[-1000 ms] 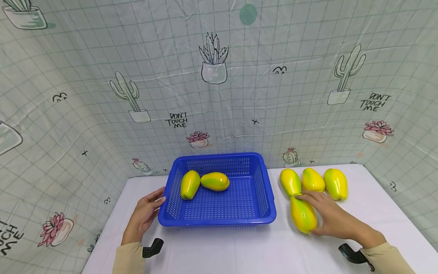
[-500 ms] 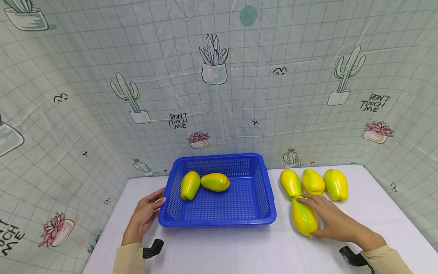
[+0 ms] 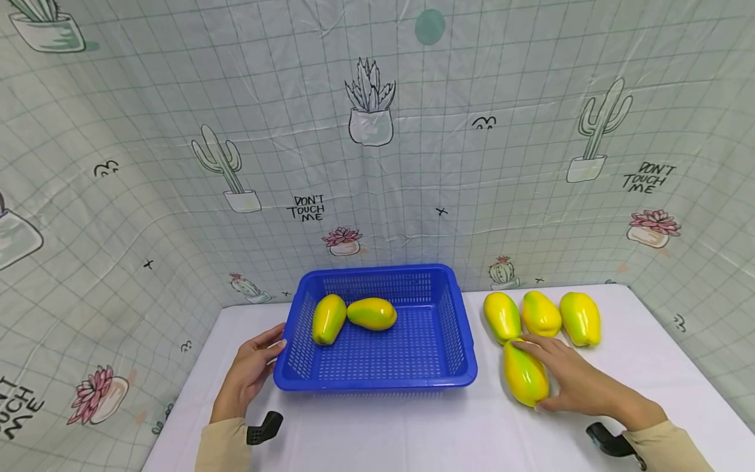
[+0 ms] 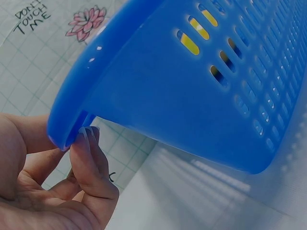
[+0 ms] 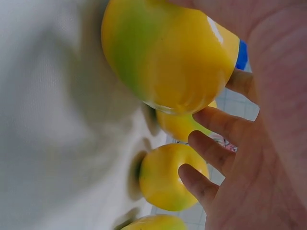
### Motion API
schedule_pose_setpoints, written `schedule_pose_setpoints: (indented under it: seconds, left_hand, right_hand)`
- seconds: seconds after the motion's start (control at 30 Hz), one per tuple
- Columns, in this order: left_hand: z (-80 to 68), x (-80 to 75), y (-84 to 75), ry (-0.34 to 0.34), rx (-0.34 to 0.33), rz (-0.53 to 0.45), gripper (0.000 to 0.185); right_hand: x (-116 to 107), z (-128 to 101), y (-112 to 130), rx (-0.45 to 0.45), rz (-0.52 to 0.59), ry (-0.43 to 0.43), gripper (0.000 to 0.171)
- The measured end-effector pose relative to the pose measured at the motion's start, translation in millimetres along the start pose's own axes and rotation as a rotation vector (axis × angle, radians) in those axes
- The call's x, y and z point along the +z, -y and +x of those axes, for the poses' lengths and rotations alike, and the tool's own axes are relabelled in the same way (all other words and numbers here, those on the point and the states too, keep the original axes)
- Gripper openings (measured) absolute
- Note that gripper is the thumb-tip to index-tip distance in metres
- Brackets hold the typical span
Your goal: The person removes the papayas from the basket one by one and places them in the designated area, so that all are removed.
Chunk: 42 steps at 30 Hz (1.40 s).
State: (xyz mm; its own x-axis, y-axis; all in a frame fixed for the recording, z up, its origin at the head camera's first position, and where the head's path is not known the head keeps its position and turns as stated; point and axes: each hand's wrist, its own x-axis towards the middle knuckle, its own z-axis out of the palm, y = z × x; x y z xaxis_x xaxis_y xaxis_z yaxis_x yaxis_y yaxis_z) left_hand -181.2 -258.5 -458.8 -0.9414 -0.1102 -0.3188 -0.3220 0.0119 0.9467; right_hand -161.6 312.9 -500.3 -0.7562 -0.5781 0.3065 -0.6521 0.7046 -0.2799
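A: Head view first. My right hand (image 3: pixel 580 380) lies over the near papaya (image 3: pixel 523 377) on the table (image 3: pixel 413 426), fingers draped along its right flank, not yet closed round it. Three more papayas (image 3: pixel 541 314) sit in a row just behind it. My left hand (image 3: pixel 250 373) rests against the left rim of the blue basket (image 3: pixel 377 380), fingers relaxed. Two papayas (image 3: pixel 354 316) lie inside.

B: Left wrist?

A: Fingertips (image 4: pixel 86 136) touch under the basket's rolled rim (image 4: pixel 72 129); no curl round it. Thin slotted plastic, likely light and a bit flexible.

B: Right wrist?

A: Palm over the fruit (image 5: pixel 168 57), fingers (image 5: pixel 216 148) spread and straight, clear of the skin. Glossy, smooth, hard-looking surface: I judge it light but slippery. Best taken across the widest middle, thumb opposite fingers, not by the tapering end.
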Motion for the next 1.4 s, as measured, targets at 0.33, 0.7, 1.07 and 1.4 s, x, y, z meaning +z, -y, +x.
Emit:
schedule_pose_setpoints:
  seconds: [0.33,0.7,1.07,1.4]
  left_hand:
    - [0.6,-0.8,0.3,0.005,-0.001,-0.002,0.054]
    - [0.6,-1.0,0.4,0.003,0.009,-0.005,0.054]
    - [1.5,0.5,0.6,-0.005,0.012,-0.016,0.053]
    - [1.9,0.3,1.1,-0.014,0.008,-0.013,0.053]
  right_hand:
    - [-3.8,2.9,1.1,0.037,0.012,0.062,0.105]
    - [-9.0,5.7,3.3,0.081,0.047,0.11,0.103]
    - [-16.6,10.2,-0.7,-0.027,0.012,0.004,0.104]
    - [-39.3,27.1,4.8,-0.034,-0.003,0.006,0.098]
